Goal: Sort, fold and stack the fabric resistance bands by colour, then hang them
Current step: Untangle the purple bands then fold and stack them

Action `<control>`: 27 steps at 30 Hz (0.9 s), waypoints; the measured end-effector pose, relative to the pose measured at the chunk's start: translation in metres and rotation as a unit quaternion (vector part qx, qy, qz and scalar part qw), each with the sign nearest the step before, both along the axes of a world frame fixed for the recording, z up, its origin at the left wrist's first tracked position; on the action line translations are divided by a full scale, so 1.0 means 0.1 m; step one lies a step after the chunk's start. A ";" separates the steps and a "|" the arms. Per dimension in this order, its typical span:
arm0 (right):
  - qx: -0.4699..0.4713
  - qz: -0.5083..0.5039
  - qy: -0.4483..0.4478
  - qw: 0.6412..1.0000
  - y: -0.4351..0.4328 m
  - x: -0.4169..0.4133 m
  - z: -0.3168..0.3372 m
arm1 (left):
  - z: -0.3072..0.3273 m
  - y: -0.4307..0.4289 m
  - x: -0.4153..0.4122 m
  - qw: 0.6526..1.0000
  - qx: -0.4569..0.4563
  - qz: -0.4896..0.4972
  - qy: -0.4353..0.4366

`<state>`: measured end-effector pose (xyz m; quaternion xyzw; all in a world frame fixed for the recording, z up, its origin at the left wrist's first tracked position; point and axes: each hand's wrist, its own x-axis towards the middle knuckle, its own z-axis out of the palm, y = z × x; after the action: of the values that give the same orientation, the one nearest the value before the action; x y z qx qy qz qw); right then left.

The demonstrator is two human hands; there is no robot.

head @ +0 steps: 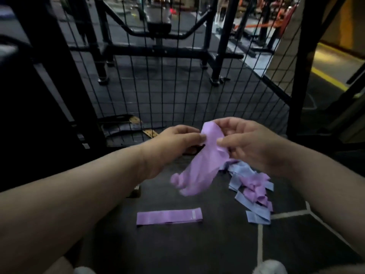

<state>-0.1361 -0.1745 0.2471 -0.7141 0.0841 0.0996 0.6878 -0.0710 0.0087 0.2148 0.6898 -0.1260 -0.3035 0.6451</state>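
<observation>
Dark rubber floor tiles (197,250) with pale seams fill the lower part of the view. Behind them stands an upright black wire mesh panel (177,86), and through it show the black steel frames of gym machines (158,50). A yellow line (327,78) runs along the floor on the far right.

Both bare forearms reach forward over the floor. The person's left grip (173,141) and right grip (250,143) are held close together in the air, each pinching the top of one lilac fabric resistance band (205,163) between thumb and curled fingers. This band hangs down from them, crumpled and twisted, and its lower end is blurred.

Below the hands, a folded lilac band (169,216) lies flat and straight on the floor by itself, with a small pale label near its right end. To its right, apart from it, a loose heap of pale blue and lilac bands (250,186) lies tangled on the tiles, under the right wrist. Two white shoe tips (270,266) show at the bottom edge.
</observation>
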 end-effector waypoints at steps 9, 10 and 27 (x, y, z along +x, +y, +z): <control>-0.124 -0.001 -0.057 0.991 0.62 -0.30 -0.07 | 0.16 0.34 -0.33 0.992 -0.072 0.099 0.005; -0.180 0.003 -0.064 0.982 0.65 -0.30 -0.12 | 0.10 0.32 -0.33 0.991 -0.065 0.114 0.010; -0.386 0.054 -0.172 0.905 0.73 -0.20 -0.37 | -0.03 0.37 -0.15 0.988 -0.099 0.086 0.077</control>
<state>-0.1561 -0.1015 0.2100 -0.9332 -0.0420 -0.0284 0.3557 -0.0865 0.0457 0.2116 0.6056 -0.0456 -0.2854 0.7414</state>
